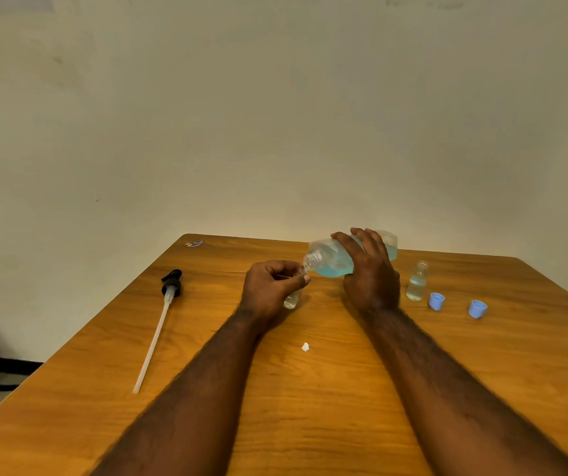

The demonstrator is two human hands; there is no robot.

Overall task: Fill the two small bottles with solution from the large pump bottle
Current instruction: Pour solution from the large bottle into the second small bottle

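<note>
Near the far edge of the table (310,413), the right hand (370,274) grips the large bottle (330,261). It is tipped almost onto its side, its long axis along that edge and its open neck pointing left. The left hand (270,286) pinches a small bottle (291,299) just under the neck, mouths nearly meeting. The second small bottle (417,281) stands uncapped to the right, partly filled.

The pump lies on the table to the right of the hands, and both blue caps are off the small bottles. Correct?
No. The head view shows the pump left of the hands, not right. Both caps are off.
</note>
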